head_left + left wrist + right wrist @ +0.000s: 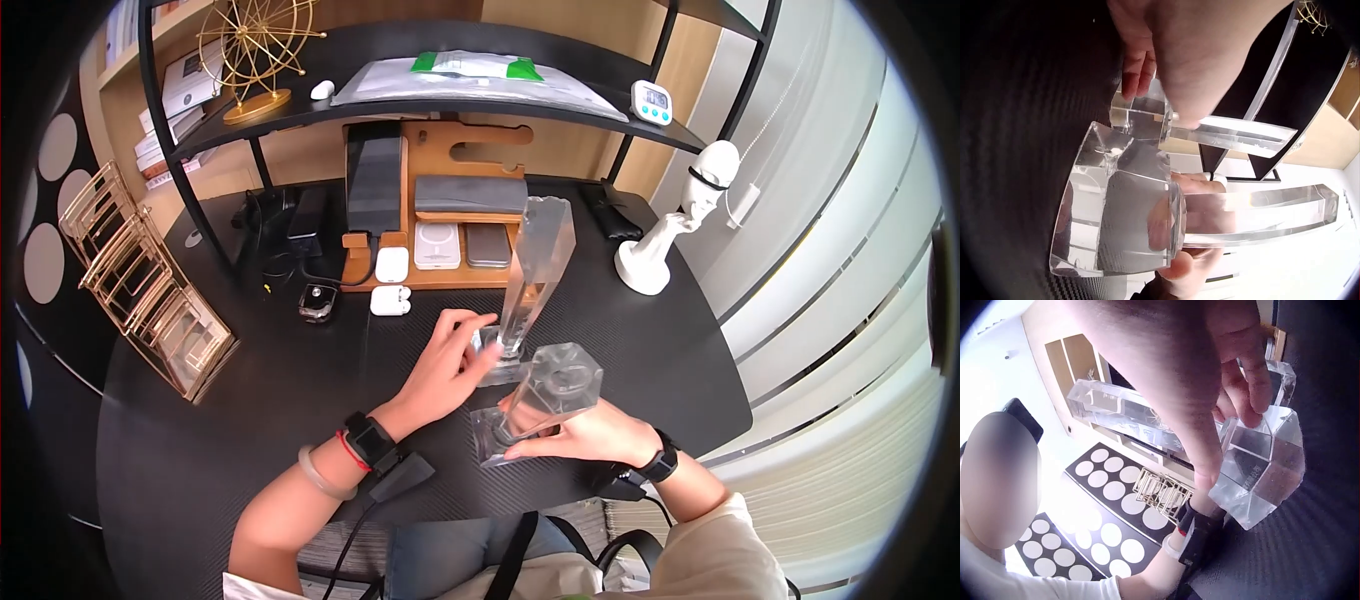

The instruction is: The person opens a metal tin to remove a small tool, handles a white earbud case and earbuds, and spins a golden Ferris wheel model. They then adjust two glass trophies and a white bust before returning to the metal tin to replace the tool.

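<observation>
Two clear crystal trophies stand close together at the front of the black desk. My right hand (600, 435) grips the nearer trophy (565, 380) low on its column, thumb on the near side and fingers behind. Its faceted base (1260, 465) is right at the desk surface. The farther trophy (543, 245) stands upright on its block base. My left hand (440, 370) is at the left of that base, with fingers loosely bent and the thumb blurred in front. In the left wrist view, the left fingertips (1141, 81) reach the base's side and the thumb overlaps the neck.
Behind the trophies is a wooden organizer (465, 275) with earbuds cases in front. A gold rack (150, 285) stands left, a white figurine (650, 255) right. A raised black shelf (300, 125) spans the back, holding a gold Ferris wheel (255, 60) and a timer (652, 102).
</observation>
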{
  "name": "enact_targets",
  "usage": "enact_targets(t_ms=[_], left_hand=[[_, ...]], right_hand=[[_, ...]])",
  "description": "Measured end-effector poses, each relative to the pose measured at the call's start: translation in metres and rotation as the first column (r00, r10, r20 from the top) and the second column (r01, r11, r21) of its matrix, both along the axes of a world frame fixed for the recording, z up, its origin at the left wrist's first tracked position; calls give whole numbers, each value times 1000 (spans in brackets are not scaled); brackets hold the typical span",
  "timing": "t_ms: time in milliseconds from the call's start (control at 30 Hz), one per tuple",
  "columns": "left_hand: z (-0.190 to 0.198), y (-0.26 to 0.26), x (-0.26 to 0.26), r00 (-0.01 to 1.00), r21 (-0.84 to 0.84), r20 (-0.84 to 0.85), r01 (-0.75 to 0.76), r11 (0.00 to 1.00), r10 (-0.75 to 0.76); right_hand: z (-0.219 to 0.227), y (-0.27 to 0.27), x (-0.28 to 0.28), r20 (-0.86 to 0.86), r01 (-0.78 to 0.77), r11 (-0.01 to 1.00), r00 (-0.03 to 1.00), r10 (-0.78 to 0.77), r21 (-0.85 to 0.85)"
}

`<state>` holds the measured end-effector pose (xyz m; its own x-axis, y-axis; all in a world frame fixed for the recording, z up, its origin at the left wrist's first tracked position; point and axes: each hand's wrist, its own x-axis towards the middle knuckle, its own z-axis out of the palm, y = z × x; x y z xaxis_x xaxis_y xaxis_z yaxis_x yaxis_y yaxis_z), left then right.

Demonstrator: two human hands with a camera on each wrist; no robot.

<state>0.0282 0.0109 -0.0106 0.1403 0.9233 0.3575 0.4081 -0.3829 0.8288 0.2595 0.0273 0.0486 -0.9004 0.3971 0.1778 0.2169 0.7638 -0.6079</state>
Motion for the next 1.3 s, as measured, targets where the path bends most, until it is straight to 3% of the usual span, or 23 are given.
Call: enact_targets(t_ms=[67, 100, 133, 200, 233, 267, 333, 433, 500, 533, 567, 667, 733, 867, 933, 1033, 1133, 1300], left_hand=[[-2, -4, -6, 982, -56, 182, -32, 998, 42], [-6, -5, -12, 994, 23, 110, -7, 1000, 4], [-2, -7, -15, 994, 26, 111, -12, 1000, 9], [9, -12, -16, 970, 46, 52, 235, 971, -237], [0, -8, -14, 924, 70, 107, 361, 930, -366], [-1, -9, -11, 898, 64, 57, 432, 900, -436], [15, -16, -11, 899, 127, -117, 435, 891, -422], [29, -22, -6, 901, 243, -207, 424, 872, -381], [37, -25, 2, 893, 286, -259, 435, 854, -369], [38, -26, 4, 882, 331, -305, 452, 828, -359], [28, -30, 2, 872, 173, -334, 430, 886, -358], [19, -28, 6, 857, 166, -404, 413, 896, -320], [18, -27, 6, 867, 174, -377, 412, 894, -326], [25, -24, -2, 890, 164, -375, 339, 927, -259], [25, -20, -10, 900, 154, -367, 309, 938, -237], [26, -13, -22, 888, 149, -431, 246, 958, -162], [23, -8, -32, 898, 165, -432, 168, 972, -82], [16, -3, -31, 925, 148, -381, 65, 987, -4]], right_hand=[[1, 2, -3, -99, -69, 997, 992, 71, 25], [7, 8, 6, -82, -88, 979, 994, 74, -184], [22, 14, 15, -41, -52, 970, 998, 43, -239], [28, 27, 33, -62, 159, 958, 982, -179, -240], [26, 31, 28, -123, 206, 962, 965, -230, -181], [21, 36, 21, -188, 261, 957, 941, -281, -125], [10, 46, 6, -178, 241, 967, 951, -251, -77], [-8, 63, -21, -199, 183, 983, 963, -183, -21], [-17, 69, -37, -196, 208, 967, 964, -177, 150], [-22, 72, -43, -201, 203, 968, 964, -172, 147], [-26, 74, -48, -217, 164, 985, 965, -148, 56], [-23, 75, -50, -168, 146, 985, 973, -159, -88], [-18, 74, -47, -172, 128, 978, 973, -157, -165], [-23, 89, -30, -215, 142, 978, 961, -172, -150], [-28, 95, -18, -229, 196, 939, 937, -264, -282], [-17, 91, -1, -176, 292, 944, 932, -317, -154], [-14, 86, 8, -124, 287, 939, 942, -313, -189], [-24, 73, 5, -189, 283, 937, 928, -321, -204]])
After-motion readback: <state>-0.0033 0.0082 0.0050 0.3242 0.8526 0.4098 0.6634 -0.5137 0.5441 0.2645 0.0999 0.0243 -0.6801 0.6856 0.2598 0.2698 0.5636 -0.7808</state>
